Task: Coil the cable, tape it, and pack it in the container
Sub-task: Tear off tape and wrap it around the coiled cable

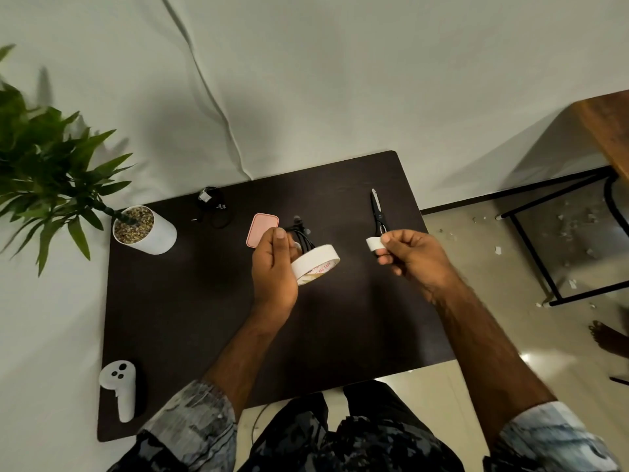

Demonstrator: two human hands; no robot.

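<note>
Cable [304, 237] sits coiled on the dark table [190, 301], just behind the left hand [274, 267], which grips a white tape roll [316, 264] above the tabletop. Right hand [413, 252] pinches a short strip of tape [373, 242]. Further back: pink container [262, 230], scissors [377, 212], another black cable bundle [212, 206], potted plant [143, 228].

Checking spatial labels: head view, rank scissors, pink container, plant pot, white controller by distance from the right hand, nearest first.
1. scissors, just beyond the right hand on the table.
2. pink container, past the left hand, mid-table.
3. plant pot, far left of the table.
4. white controller, near-left corner.
</note>
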